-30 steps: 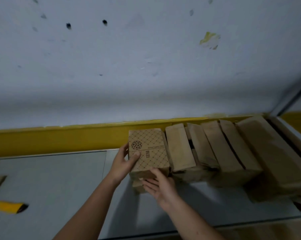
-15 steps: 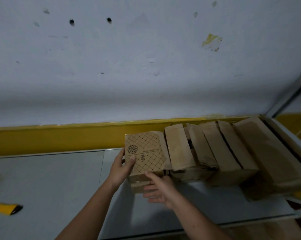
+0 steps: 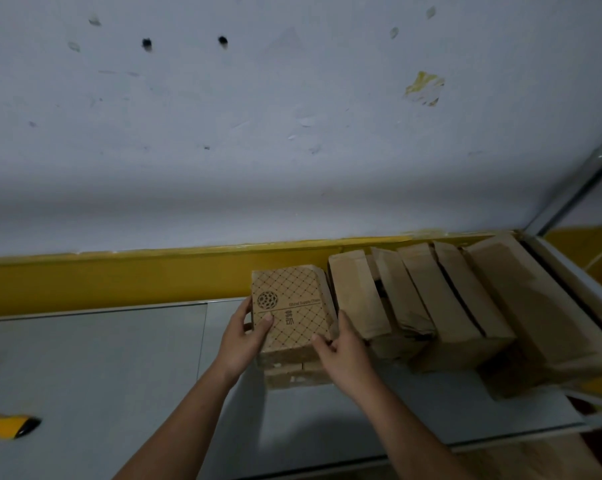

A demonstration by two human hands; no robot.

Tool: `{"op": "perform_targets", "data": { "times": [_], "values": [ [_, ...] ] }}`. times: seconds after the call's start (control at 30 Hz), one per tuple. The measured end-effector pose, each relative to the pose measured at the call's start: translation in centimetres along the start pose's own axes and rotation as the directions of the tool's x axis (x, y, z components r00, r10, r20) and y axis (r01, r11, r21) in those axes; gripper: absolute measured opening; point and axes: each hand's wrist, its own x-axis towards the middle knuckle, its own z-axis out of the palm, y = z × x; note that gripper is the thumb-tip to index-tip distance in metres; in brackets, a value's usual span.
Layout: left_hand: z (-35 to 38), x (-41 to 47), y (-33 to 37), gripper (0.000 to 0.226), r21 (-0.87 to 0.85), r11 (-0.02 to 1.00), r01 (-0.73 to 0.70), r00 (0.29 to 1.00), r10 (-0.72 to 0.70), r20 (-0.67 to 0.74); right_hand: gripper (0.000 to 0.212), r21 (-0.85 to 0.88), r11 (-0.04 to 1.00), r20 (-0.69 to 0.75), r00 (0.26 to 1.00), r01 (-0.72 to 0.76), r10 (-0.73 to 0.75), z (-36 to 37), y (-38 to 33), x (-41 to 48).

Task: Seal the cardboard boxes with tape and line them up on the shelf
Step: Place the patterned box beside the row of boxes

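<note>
Patterned box [image 3: 292,310] at left end of the row of plain boxes [image 3: 431,306], just beside the nearest one, on the grey shelf [image 3: 119,358]. Left hand [image 3: 244,337] grips its left side, thumb on the printed top face. Right hand [image 3: 344,355] grips the near right corner, fingers curled on top, thumb up the right side. Plain boxes lean leftward, packed against each other. Yellow object [image 3: 8,424] lies well apart at lower left. Pitted white wall [image 3: 292,133] behind.
</note>
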Motion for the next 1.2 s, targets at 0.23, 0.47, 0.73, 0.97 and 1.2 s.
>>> {"op": "perform_targets", "data": {
  "times": [0.23,0.47,0.73,0.97,1.2],
  "values": [
    [0.9,0.9,-1.1,0.070,0.003,1.000,0.004,0.999,-0.005,0.044,0.049,0.009,1.000,0.054,0.998,0.017,-0.018,0.5,2.4,0.4],
    [4.0,0.0,0.0,0.059,0.010,1.000,-0.027,0.994,0.026,0.105,0.093,-0.093,0.994,0.017,0.998,0.061,-0.059,0.4,1.6,-1.1],
    [4.3,0.3,1.0,0.058,0.127,0.990,-0.057,0.993,0.043,0.112,0.080,-0.146,0.984,0.014,0.995,0.098,-0.097,-0.5,1.5,-2.0],
    [1.4,0.0,2.9,0.079,0.739,0.646,-0.189,0.972,0.232,0.045,0.031,-0.188,0.917,-0.041,0.930,0.353,-0.366,-2.5,-1.7,-1.9],
    [-2.5,-2.1,7.6,0.076,0.935,0.312,-0.171,0.909,0.415,0.028,0.087,-0.570,0.616,0.264,0.831,0.544,-0.490,-3.7,-7.8,-0.1]
  ]
}}
